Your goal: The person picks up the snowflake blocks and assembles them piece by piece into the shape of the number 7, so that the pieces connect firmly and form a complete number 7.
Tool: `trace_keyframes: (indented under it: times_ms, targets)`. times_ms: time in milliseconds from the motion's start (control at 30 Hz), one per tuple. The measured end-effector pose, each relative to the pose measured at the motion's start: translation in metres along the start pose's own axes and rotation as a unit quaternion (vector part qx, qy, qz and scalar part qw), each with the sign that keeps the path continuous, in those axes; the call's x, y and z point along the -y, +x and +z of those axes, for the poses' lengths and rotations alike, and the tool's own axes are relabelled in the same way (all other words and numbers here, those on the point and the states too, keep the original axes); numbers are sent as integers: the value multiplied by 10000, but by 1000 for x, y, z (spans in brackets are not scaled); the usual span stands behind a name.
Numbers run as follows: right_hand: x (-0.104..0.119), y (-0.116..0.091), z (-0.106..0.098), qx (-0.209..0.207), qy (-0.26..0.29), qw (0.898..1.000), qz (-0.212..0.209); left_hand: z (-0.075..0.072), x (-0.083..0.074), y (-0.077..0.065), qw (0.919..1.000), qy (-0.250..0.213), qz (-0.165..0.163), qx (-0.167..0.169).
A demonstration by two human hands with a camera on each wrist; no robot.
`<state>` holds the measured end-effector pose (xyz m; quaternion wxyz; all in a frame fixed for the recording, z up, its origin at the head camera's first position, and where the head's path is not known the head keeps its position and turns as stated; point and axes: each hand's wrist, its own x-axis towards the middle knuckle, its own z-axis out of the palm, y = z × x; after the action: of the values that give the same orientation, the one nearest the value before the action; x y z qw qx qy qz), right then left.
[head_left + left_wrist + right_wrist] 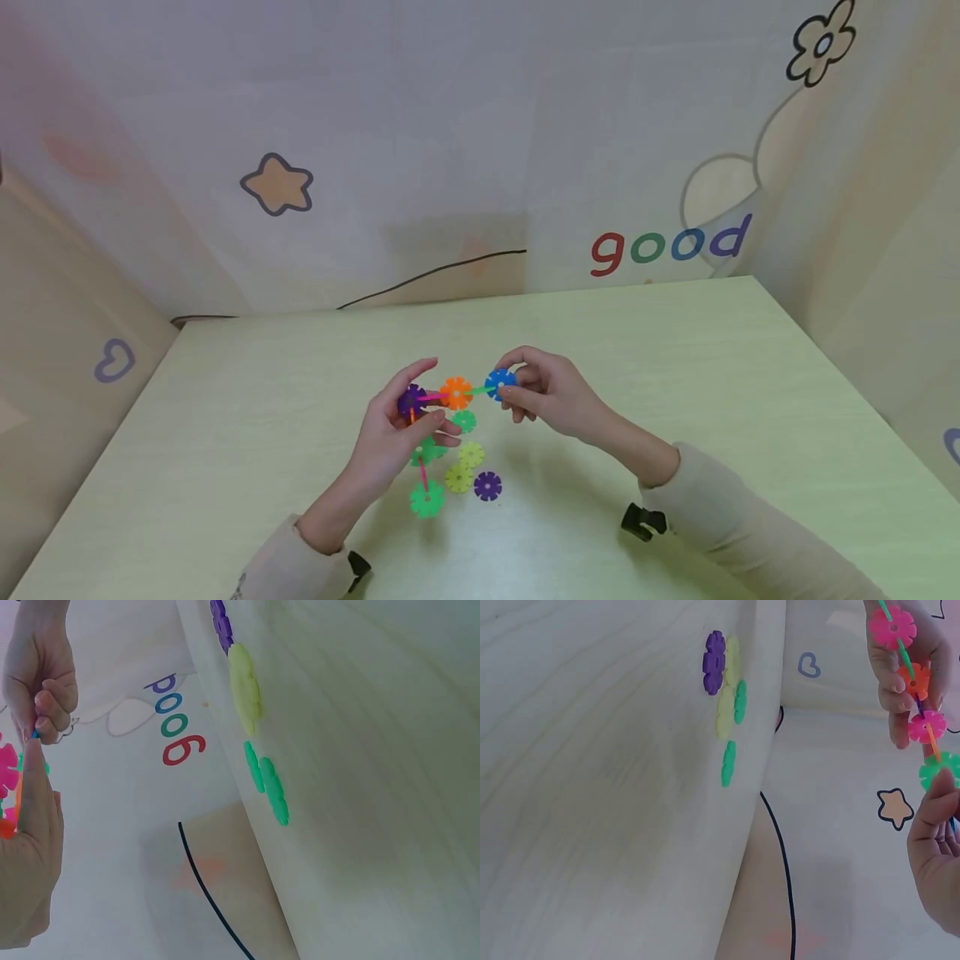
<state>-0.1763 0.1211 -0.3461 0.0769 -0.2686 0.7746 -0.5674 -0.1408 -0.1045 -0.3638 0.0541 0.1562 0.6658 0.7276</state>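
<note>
A chain of notched plastic snowflake discs is held up over the table, alternate discs turned edge-on. My left hand holds it around the purple disc, thumb in front and other fingers behind. An orange disc follows to the right. My right hand pinches the blue disc at the right end between thumb and fingers; a green disc joins it to the orange one. From the left hand the chain runs down to a light green disc. Pink discs face the right wrist view.
Loose discs lie on the pale table below the hands: a purple one, yellow ones and green ones. A printed cloth backdrop stands behind the table, with a dark cord-like line along its lower part.
</note>
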Motion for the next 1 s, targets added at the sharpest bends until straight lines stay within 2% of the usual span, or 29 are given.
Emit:
trace_keyframes:
  times_ms: [300, 533, 633, 800, 1000]
  targets:
    - [-4, 2, -2, 86, 182, 9997, 122, -7, -4, 0, 9973, -266, -550, 410]
    - [-6, 6, -1, 399, 418, 9974, 440, -11, -3, 4, 9929, -95, -952, 699]
    - [-6, 7, 1, 513, 626, 9952, 556, -13, -2, 6, 9914, -120, -993, 842]
    - [-5, 9, 2, 562, 823, 9927, 675, -14, 0, 6, 9899, -417, -941, 975]
    - [-7, 9, -2, 520, 938, 9904, 877, -15, 0, 3, 9899, -661, -912, 857]
